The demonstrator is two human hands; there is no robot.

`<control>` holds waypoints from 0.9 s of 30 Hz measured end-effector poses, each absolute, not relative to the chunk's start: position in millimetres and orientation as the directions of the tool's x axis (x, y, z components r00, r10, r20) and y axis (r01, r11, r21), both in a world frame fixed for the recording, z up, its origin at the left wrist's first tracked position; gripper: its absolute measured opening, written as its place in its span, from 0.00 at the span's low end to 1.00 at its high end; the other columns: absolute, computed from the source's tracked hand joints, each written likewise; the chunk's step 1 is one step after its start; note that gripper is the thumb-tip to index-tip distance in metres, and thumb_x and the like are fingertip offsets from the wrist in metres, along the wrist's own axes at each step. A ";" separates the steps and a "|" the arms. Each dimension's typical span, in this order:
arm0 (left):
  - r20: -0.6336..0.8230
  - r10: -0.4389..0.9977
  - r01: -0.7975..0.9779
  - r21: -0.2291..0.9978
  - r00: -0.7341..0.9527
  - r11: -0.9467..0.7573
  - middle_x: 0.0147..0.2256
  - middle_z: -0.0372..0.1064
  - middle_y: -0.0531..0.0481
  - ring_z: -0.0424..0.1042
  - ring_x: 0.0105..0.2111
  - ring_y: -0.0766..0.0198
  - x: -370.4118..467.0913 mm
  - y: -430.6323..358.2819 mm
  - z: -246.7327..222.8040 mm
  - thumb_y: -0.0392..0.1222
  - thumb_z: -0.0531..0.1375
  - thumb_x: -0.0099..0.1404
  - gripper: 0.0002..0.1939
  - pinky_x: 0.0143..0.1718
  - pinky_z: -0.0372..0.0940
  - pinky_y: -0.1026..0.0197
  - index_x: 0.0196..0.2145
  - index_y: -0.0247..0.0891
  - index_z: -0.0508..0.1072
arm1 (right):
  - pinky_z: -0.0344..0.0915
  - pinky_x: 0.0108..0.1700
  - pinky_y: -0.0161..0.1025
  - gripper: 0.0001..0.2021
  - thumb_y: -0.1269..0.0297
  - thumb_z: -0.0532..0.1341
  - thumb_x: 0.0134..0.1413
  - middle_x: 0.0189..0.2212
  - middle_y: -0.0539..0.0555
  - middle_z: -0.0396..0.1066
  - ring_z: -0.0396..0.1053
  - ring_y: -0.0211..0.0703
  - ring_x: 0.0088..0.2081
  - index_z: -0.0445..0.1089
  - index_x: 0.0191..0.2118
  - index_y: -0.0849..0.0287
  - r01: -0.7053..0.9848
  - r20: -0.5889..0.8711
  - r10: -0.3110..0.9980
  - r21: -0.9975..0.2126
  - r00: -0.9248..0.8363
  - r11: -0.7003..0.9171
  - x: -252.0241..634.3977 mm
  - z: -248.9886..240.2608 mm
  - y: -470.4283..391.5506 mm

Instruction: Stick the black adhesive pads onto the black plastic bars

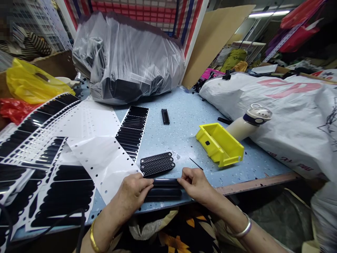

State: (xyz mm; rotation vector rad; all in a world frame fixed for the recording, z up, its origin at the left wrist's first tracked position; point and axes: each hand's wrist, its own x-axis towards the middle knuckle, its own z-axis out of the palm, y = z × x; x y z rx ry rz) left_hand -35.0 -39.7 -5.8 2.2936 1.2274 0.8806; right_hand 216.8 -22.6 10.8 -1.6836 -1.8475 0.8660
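Pinching a black strip by both ends

At the near edge of the worktop, the glossy strip lies crosswise between the two hands. The left hand has thumb and fingers closed on its left end; the right hand pinches its right end, fingers curled in. A second black strip lies just below, nearer the person. Beyond the held strip sit three textured black pieces, side by side, with no readable marking. A thin black rod lies to the right, near a plain yellow bin. Farther back is a small black piece. Leftward spread white sheets carrying rows of black strips. Behind the bin, a pale bottle leans against a white sack; the sack bears large red characters and smaller dark-red lettering, too creased and angled to read surely. At the back stands a translucent bag of dark items.
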 end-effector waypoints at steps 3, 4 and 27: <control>0.347 0.839 0.595 0.593 0.420 -0.543 0.23 0.68 0.49 0.69 0.23 0.63 -35.7 -39.2 -6.1 0.35 0.58 0.67 0.11 0.25 0.64 0.64 0.37 0.39 0.82 | 0.50 0.23 0.35 0.11 0.62 0.58 0.43 0.14 0.46 0.58 0.56 0.37 0.19 0.58 0.16 0.55 0.688 -0.041 0.992 -0.724 -0.123 0.055 218.2 9.1 -24.2; 0.352 0.836 0.591 0.593 0.420 -0.547 0.23 0.69 0.49 0.69 0.23 0.63 -35.9 -38.9 -6.3 0.35 0.58 0.67 0.11 0.24 0.64 0.64 0.37 0.38 0.82 | 0.51 0.23 0.35 0.11 0.62 0.58 0.43 0.14 0.47 0.59 0.56 0.37 0.19 0.57 0.16 0.55 0.686 -0.039 0.991 -0.725 -0.126 0.058 218.6 8.8 -24.6; 0.381 0.818 0.576 0.581 0.432 -0.575 0.23 0.69 0.50 0.70 0.23 0.65 -35.6 -38.3 -9.1 0.35 0.58 0.67 0.10 0.25 0.63 0.66 0.37 0.38 0.82 | 0.58 0.20 0.34 0.21 0.45 0.53 0.56 0.16 0.49 0.66 0.66 0.39 0.18 0.64 0.23 0.55 0.521 -0.173 0.981 -0.847 -0.084 -0.105 224.8 7.2 -25.9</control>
